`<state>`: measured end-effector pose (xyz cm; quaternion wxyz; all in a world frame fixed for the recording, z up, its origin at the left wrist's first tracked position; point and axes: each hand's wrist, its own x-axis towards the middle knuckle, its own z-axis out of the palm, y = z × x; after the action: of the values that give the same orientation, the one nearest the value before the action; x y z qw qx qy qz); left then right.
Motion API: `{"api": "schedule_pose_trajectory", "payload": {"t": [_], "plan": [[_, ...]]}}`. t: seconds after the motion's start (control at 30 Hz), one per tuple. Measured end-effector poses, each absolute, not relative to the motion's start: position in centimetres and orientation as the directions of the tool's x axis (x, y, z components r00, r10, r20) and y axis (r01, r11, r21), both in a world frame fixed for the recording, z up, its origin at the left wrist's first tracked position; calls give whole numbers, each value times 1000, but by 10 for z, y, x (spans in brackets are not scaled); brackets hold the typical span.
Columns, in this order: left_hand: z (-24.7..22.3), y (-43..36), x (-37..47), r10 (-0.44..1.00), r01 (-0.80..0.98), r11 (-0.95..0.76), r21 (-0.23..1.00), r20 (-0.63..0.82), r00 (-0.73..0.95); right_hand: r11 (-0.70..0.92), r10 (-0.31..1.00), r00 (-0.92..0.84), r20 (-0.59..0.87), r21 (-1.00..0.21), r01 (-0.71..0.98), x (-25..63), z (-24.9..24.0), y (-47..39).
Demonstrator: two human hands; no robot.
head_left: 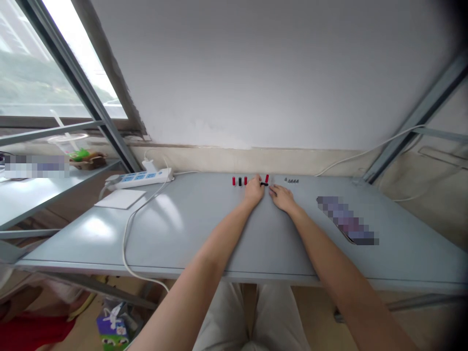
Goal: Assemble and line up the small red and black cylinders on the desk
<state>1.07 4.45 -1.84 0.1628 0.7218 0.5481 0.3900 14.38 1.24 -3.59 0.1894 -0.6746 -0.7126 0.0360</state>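
Observation:
Both my hands rest near the back of the grey desk. My left hand [255, 189] has its fingers closed at one end of a small black piece [263, 184]. My right hand [281, 197] is at the other side of that piece, its fingers bent; whether they grip it is too small to tell. Left of my left hand stand a red cylinder [234, 181], a black cylinder [240, 181] and another red one [245, 180]. A red piece [267, 178] leans just behind the gap between my hands. Several small metal parts [293, 181] lie to the right.
A white power strip [146, 178] and a white flat square [120, 199] lie at the left, with a cable [126, 234] running over the front edge. A phone [345, 220] lies at the right. The wall stands close behind my hands.

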Motion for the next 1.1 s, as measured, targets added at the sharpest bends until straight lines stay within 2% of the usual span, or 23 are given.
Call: {"api": "schedule_pose_trajectory", "payload": {"t": [0.37, 0.63, 0.73, 0.87, 1.0, 1.1], "plan": [[-9, 28, -5, 923, 569, -336, 751, 382, 42, 72, 980, -9, 201, -308, 949, 141, -36, 14], [-14, 7, -24, 935, 387, -306, 870, 352, -51, 87, 965, 1, 262, -326, 941, 139, -36, 13], [-13, 8, -26, 933, 367, -306, 878, 353, -67, 143, 936, 10, 352, -406, 902, 138, -31, 11], [-14, 12, -26, 939, 354, -287, 890, 334, -78, 186, 869, 152, 470, -597, 781, 137, -19, 10], [-17, 14, -26, 942, 318, -289, 903, 327, -75, 203, 866, 240, 438, -747, 633, 136, -16, 13], [-17, 15, -26, 943, 313, -284, 906, 324, -82, 212, 885, 246, 396, -812, 544, 137, -20, 17]]}}
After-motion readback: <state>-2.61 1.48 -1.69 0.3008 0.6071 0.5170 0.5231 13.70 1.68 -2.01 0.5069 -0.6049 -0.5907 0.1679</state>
